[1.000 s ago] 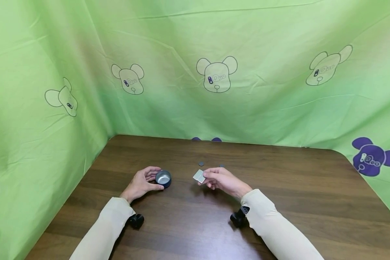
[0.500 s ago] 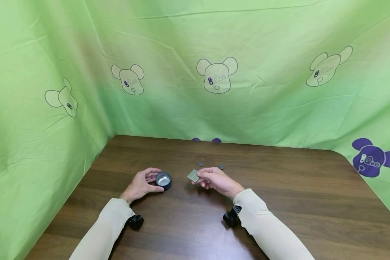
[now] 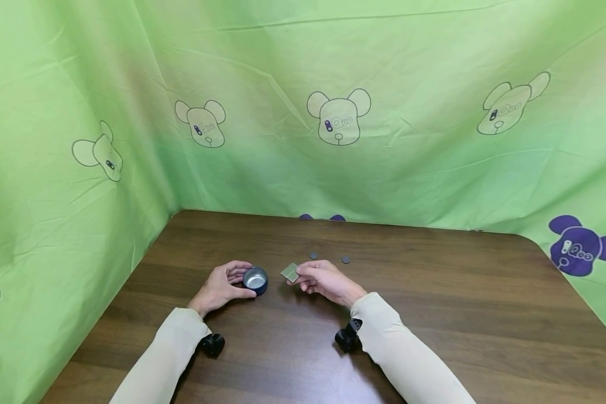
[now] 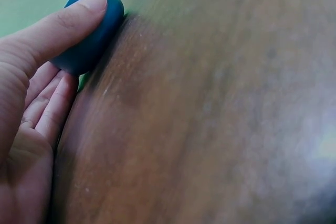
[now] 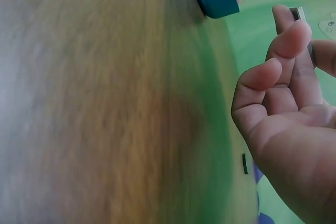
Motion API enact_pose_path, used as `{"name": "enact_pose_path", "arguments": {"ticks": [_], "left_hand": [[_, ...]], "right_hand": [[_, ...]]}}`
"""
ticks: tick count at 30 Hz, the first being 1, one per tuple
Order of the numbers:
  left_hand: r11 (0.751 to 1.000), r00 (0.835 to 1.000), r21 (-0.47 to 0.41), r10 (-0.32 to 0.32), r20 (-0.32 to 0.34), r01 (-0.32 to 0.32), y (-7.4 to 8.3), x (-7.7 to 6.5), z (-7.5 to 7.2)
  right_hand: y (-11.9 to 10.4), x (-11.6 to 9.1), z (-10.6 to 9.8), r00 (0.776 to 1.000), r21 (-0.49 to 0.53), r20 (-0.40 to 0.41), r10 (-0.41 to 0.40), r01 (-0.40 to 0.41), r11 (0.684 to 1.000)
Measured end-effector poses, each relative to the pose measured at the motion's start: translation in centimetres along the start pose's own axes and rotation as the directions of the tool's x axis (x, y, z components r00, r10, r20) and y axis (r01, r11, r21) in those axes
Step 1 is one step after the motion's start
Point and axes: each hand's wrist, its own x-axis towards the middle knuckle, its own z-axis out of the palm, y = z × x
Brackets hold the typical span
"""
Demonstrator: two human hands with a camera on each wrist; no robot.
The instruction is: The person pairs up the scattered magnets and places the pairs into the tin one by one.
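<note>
My left hand (image 3: 223, 287) holds a small round dark blue cup (image 3: 264, 285) with a silvery inside, standing upright on the table. In the left wrist view, the thumb lies along the blue wall of the cup (image 4: 92, 45), with the other fingers on its far side. Just right of it, my right hand (image 3: 329, 282) pinches a small flat square plate (image 3: 290, 272), shiny grey-green with a line across it, raised over the table. Only a thin edge of the plate (image 5: 300, 14) shows beyond the fingertips in the right wrist view.
Two small dark grey discs, a left disc (image 3: 313, 255) and a right disc (image 3: 345, 260), lie on the brown wooden table (image 3: 434, 314) behind my right hand. A green printed curtain (image 3: 262, 168) hangs behind the table and along its left side.
My right hand has moved left with the square plate, closer to the cup, and the right-hand disc now shows fully. My left hand and the cup have stayed in place.
</note>
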Motion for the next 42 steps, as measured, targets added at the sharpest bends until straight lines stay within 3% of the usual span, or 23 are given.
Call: {"name": "enact_pose_path", "arguments": {"ticks": [22, 42], "left_hand": [[1.000, 1.000, -0.011, 0.005, 0.004, -0.005, -0.2, 0.1, 0.1], [1.000, 1.000, -0.007, 0.002, 0.006, -0.002, -0.2, 0.2, 0.0]], "right_hand": [[-0.1, 1.4, 2.3, 1.000, -0.008, 0.008, 0.012, -0.012, 1.000], [0.2, 2.4, 3.7, 0.993, -0.009, -0.115, 0.032, -0.033, 0.999]]}}
